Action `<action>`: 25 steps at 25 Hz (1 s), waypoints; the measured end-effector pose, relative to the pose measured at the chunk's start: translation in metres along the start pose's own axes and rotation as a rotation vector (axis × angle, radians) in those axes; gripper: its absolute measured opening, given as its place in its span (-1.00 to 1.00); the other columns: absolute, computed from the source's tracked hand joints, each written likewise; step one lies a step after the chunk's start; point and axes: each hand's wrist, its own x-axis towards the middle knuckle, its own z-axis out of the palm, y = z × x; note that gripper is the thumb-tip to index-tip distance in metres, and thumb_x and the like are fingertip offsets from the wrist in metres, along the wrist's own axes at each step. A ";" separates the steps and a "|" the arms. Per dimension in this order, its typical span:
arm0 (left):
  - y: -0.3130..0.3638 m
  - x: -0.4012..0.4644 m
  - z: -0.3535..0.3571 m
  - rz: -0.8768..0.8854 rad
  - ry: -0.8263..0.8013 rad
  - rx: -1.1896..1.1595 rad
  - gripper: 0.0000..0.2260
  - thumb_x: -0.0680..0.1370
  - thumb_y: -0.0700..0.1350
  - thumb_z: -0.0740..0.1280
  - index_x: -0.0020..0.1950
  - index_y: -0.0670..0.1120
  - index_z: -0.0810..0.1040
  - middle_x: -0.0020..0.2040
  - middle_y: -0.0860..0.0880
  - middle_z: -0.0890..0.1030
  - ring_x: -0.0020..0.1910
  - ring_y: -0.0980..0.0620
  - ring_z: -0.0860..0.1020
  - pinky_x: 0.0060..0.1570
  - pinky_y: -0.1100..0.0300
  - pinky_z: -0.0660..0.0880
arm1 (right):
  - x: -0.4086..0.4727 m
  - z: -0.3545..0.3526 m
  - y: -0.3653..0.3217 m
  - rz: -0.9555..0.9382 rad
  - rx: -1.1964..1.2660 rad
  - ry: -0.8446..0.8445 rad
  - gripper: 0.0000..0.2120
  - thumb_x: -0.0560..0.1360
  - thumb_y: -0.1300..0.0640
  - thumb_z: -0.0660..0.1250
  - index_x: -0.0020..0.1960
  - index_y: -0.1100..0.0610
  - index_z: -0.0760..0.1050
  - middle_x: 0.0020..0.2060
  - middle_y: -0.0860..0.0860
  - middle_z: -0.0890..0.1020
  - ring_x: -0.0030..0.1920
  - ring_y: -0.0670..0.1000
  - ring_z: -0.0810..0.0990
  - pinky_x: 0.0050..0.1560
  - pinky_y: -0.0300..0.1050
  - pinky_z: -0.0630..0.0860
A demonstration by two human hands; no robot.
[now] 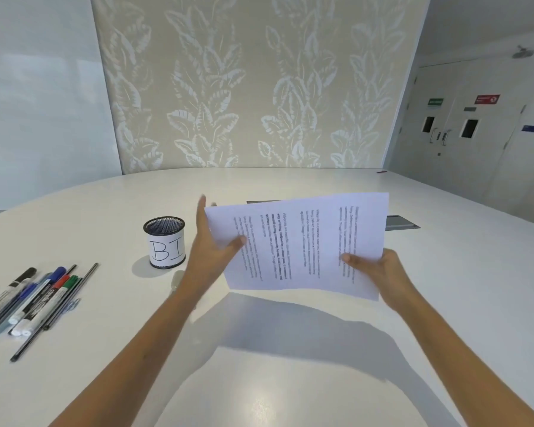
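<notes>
I hold a printed sheet of white paper [302,245] in the air above the white table [290,380], its lines of text running sideways. My left hand [211,254] pinches the sheet's left edge, thumb on the printed face and fingers behind. My right hand [379,272] pinches the lower right corner the same way. The sheet may be more than one page; I cannot tell.
A black mesh pen cup [164,241] with a paper label reading "BI" stands left of my left hand. Several markers and pens [34,300] lie at the table's left. A small grey object [177,279] lies by my left wrist. Grey cable hatches [401,222] sit behind the paper.
</notes>
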 end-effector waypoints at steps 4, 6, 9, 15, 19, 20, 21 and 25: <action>0.048 0.028 -0.014 0.275 -0.056 0.484 0.01 0.36 0.16 0.46 0.57 -0.06 -0.12 0.59 -0.01 0.05 0.57 -0.12 0.03 0.50 -0.15 0.04 | 0.016 -0.014 -0.055 -0.065 -0.164 -0.037 -0.80 0.33 0.24 0.53 -0.06 0.14 0.66 -0.09 0.04 0.73 -0.22 -0.04 0.72 -0.17 -0.13 0.66; 0.065 0.033 -0.017 0.317 -0.115 0.563 0.01 0.35 0.28 0.38 0.57 -0.06 -0.13 0.58 0.05 -0.03 0.57 -0.09 -0.12 0.45 -0.02 -0.06 | 0.019 -0.018 -0.078 -0.077 -0.291 -0.097 -0.79 0.32 0.22 0.54 -0.06 0.17 0.67 -0.11 0.04 0.74 -0.23 -0.03 0.72 -0.15 -0.11 0.65; 0.078 0.036 -0.019 0.242 -0.316 0.536 -0.30 0.45 0.14 0.43 0.51 0.07 0.23 0.52 0.10 0.29 0.55 0.09 0.10 0.49 -0.01 0.10 | 0.022 -0.018 -0.104 -0.086 -0.454 -0.209 -0.80 0.30 0.18 0.57 -0.09 0.17 0.67 -0.16 0.05 0.75 -0.23 -0.02 0.72 -0.18 -0.15 0.63; 0.069 0.028 -0.004 0.094 -0.457 0.254 -0.86 0.57 -0.03 0.35 -0.11 -0.05 0.62 -0.20 -0.23 0.63 -0.27 0.02 0.52 -0.23 0.10 0.41 | 0.026 -0.017 -0.134 -0.179 -0.545 -0.237 -0.76 0.25 0.08 0.59 -0.10 0.07 0.70 -0.20 -0.02 0.76 -0.23 -0.05 0.72 -0.23 -0.26 0.63; 0.057 0.020 -0.001 -0.001 -0.416 0.052 -0.76 0.58 -0.11 0.32 -0.18 0.19 0.66 -0.26 0.19 0.69 -0.30 0.22 0.62 -0.28 0.35 0.50 | 0.026 -0.028 -0.129 -0.317 -0.284 0.038 -0.85 0.33 0.11 0.55 -0.12 0.09 0.68 -0.32 -0.03 0.73 -0.32 -0.06 0.63 -0.31 -0.29 0.54; 0.052 0.018 -0.001 -0.044 -0.397 -0.008 -0.80 0.58 -0.11 0.33 -0.12 0.14 0.68 -0.19 0.14 0.72 -0.24 0.17 0.66 -0.22 0.32 0.56 | 0.026 -0.027 -0.125 -0.346 -0.188 0.108 -0.87 0.36 0.10 0.53 -0.12 0.10 0.66 -0.35 -0.03 0.70 -0.29 -0.05 0.60 -0.25 -0.24 0.53; 0.046 0.016 -0.001 -0.088 -0.375 -0.070 -0.86 0.58 -0.11 0.33 -0.04 0.05 0.68 -0.11 0.04 0.73 -0.16 0.08 0.68 -0.12 0.20 0.61 | 0.026 -0.024 -0.119 -0.354 -0.094 0.156 -0.88 0.40 0.10 0.50 -0.09 0.10 0.64 -0.35 -0.03 0.68 -0.29 -0.04 0.59 -0.22 -0.19 0.53; 0.026 0.004 0.004 -0.227 -0.292 -0.304 -0.85 0.58 -0.15 0.31 0.07 -0.14 0.64 0.00 -0.14 0.71 -0.07 -0.09 0.67 0.00 -0.01 0.59 | 0.022 0.006 -0.081 -0.171 0.090 0.108 -0.78 0.48 0.08 0.39 0.10 0.07 0.53 -0.29 -0.08 0.71 -0.34 -0.11 0.66 -0.32 -0.19 0.60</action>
